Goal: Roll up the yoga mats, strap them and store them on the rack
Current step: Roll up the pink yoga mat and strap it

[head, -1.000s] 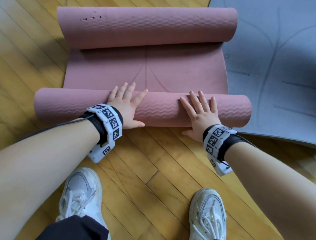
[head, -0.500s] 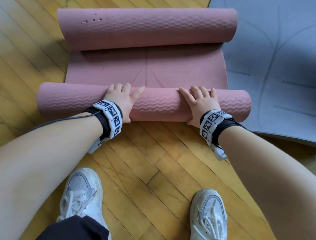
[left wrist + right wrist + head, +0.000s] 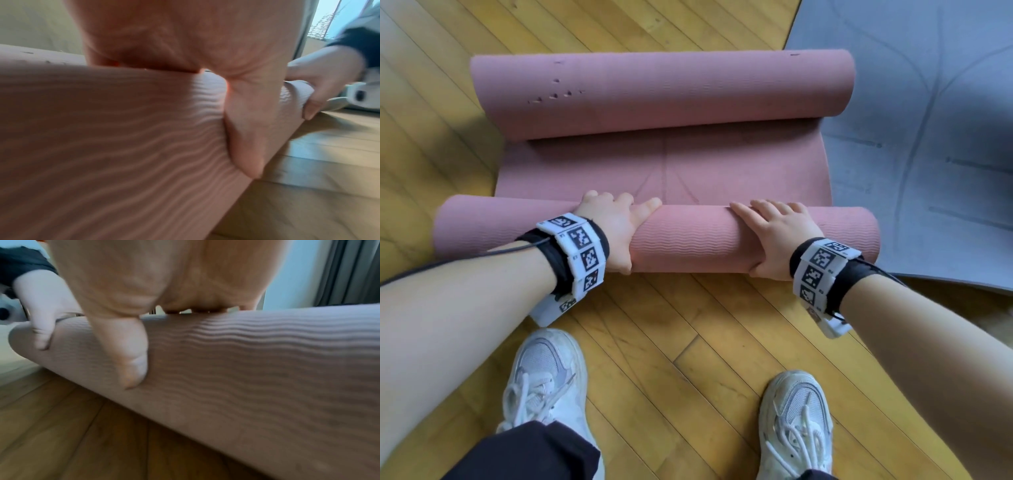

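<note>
The soft, springy pink mat [image 3: 664,171] is gripped at its near roll [image 3: 688,240] by both hands, left [image 3: 613,226] and right [image 3: 777,233], fingers curled over; even pressure is probably needed.

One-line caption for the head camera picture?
Both hands, left and right, roll a pink yoga mat across wooden floor.

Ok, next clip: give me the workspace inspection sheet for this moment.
Surface: wooden floor.
Job's things: pink yoga mat, rolled at both ends, flat strip between; grey mat flat beside it. No strap or rack seen.
Clutter: nothing seen.
Hands: left hand and right hand both grip the near roll.
Cables: black cable from the left wristband.
Surroundings: white sneakers; window and curtain in wrist views.
</note>
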The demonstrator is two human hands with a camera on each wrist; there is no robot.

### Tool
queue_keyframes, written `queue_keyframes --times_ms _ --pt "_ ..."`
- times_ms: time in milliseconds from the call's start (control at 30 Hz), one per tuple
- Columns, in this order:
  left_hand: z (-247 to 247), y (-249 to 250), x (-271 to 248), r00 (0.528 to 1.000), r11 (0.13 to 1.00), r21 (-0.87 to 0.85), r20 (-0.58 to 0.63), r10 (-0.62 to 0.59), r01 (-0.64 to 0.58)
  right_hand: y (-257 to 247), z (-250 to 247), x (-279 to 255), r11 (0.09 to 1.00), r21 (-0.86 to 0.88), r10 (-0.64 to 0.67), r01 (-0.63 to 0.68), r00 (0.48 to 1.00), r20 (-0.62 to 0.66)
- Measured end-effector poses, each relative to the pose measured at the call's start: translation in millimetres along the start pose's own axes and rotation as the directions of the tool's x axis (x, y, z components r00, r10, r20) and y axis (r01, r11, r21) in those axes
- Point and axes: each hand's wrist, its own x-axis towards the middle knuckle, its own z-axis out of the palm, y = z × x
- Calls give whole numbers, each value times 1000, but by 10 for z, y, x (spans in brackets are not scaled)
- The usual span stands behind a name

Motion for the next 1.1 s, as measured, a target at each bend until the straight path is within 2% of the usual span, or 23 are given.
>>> queue_keyframes --times_ms 133,233,367,467,633,733,867,1000,1100 --pt "-102 -88 124 996 997 -76 87 2 5 -70 105 -148 996 72 63 -60 997 -34" --pt "-112 -97 162 993 992 -121 121 0 15 -110 210 -238 995 80 63 -59 997 -50" --pt "-28 -21 83 999 975 -218 28 -32 37 -67 179 -125 993 83 84 -79 994 -66" --pt "22 85 0 999 987 -158 -39 14 -20 1 88 3 992 105 80 -73 995 -61" --pt "44 113 56 999 997 -81 -45 -16 12 -3 -12 69 983 137 121 -122 992 17" --pt "-13 75 125 998 993 -119 -59 -24 17 -126 45 -18 968 173 185 -180 983 -10" --pt "-42 75 151 998 991 -123 -44 -50 44 -150 146 -68 978 94 184 -184 983 10" --pt "-18 91 97 995 988 -135 -50 -81 74 -100 61 31 976 108 188 -187 982 -4" --pt "-15 -3 104 993 985 -135 -43 -111 104 -75 21 155 977 51 210 -209 978 -13"
